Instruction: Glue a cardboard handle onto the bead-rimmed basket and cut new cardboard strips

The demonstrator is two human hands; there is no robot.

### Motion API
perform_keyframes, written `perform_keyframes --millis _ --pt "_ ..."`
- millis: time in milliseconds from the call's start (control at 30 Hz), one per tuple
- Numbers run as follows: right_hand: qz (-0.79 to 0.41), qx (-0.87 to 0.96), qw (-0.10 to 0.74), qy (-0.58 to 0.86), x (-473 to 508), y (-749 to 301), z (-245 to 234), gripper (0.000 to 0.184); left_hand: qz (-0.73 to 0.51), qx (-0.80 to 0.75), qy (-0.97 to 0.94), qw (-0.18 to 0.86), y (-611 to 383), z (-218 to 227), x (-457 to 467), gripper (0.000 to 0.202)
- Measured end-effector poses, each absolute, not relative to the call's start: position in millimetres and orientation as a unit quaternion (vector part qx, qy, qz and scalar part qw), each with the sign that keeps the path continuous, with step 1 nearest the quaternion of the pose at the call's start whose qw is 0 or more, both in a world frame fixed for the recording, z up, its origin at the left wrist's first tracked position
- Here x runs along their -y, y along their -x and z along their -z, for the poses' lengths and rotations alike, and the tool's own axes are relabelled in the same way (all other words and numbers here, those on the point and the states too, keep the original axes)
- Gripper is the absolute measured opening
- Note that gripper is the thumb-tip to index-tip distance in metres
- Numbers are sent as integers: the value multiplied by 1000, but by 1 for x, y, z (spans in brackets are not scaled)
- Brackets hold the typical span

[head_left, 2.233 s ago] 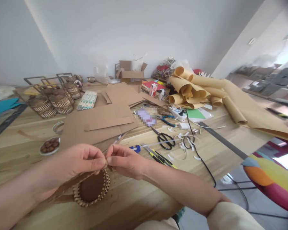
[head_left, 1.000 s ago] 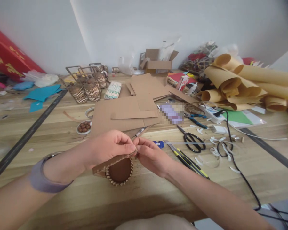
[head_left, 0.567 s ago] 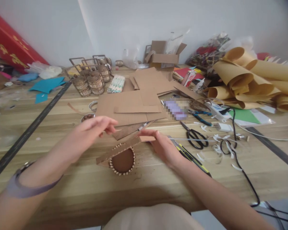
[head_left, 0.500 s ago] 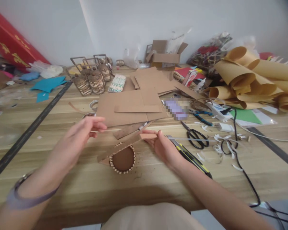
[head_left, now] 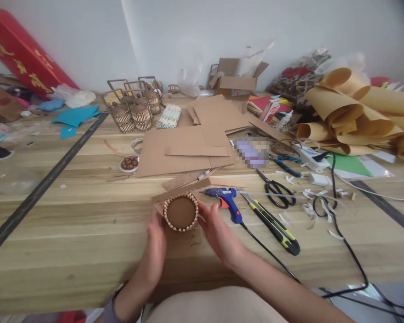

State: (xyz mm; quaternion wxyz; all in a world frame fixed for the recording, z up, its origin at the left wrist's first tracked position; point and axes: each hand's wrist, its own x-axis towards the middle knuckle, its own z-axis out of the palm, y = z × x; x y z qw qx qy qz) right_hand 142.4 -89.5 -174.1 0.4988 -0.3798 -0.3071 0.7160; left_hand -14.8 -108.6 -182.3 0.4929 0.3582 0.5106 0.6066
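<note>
Head view: we have the round cup (head_left: 181, 212) between the left hand (head_left: 156, 244) and right hand (head_left: 222, 237), fingers uncurled, palms facing; can't tell if it's lifted. Uneven squeezing could loosen rim pieces; slipping rightward could knock the glue gun (head_left: 233, 205), possibly hot.

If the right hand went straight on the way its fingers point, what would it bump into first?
The right hand would most likely meet the side of the round brown piece with the pale studded rim. They look very close, perhaps touching; depth is unclear from this one view.
</note>
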Motion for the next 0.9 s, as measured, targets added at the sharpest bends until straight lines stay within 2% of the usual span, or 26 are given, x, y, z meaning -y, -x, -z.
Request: perform_keyframes --millis 133,267,400,533,633,700,733,800,900 --pt "-677 299 550 387 94 -141 177 67 -570 -473 -377 556 9 170 83 83" --pt "-662 305 574 372 95 -140 183 62 -568 -460 -379 567 6 170 66 90" --pt "-642 310 567 412 104 -141 185 59 -566 -436 -391 580 12 175 63 86" --pt "-573 371 531 503 114 -168 176 48 -594 -454 -389 538 24 178 70 81" --pt "-450 491 489 564 100 -208 159 36 -608 -487 -367 509 33 183 74 83" --pt "-347 582 427 598 74 -235 144 24 -603 -504 -354 507 36 185 77 83" --pt "-277 633 388 610 57 -247 137 22 -600 -509 -353 506 36 186 78 83" --pt "-153 768 227 579 18 -261 128 26 -600 -519 -367 486 34 185 83 81" --pt "-144 830 133 522 -36 -261 129 21 -597 -541 -402 434 30 182 96 81"
